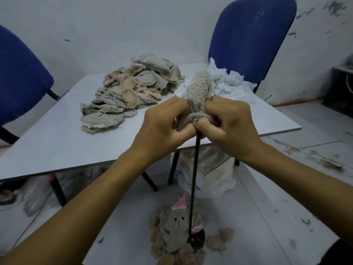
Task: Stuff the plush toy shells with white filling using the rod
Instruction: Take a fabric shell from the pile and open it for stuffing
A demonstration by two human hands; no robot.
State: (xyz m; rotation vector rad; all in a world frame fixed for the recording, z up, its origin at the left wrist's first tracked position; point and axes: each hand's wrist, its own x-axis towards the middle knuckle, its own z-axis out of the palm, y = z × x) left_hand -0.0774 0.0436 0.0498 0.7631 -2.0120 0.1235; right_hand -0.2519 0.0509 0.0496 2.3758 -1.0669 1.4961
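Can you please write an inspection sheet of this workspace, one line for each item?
Surface: grey table, with a heap of flat beige shells and a pile of white filling toward its far side.
Job's things: fuzzy shell slid over the top of the upright black rod, whose base stands on the floor.
Clutter: plush toy with eyes and small stuffed pieces on the floor; white plastic bag under the table.
Hands: left hand and right hand both grip the shell's lower end.
Cables: thin cord on the floor at left.
Surroundings: two blue chairs, scuffed white wall.
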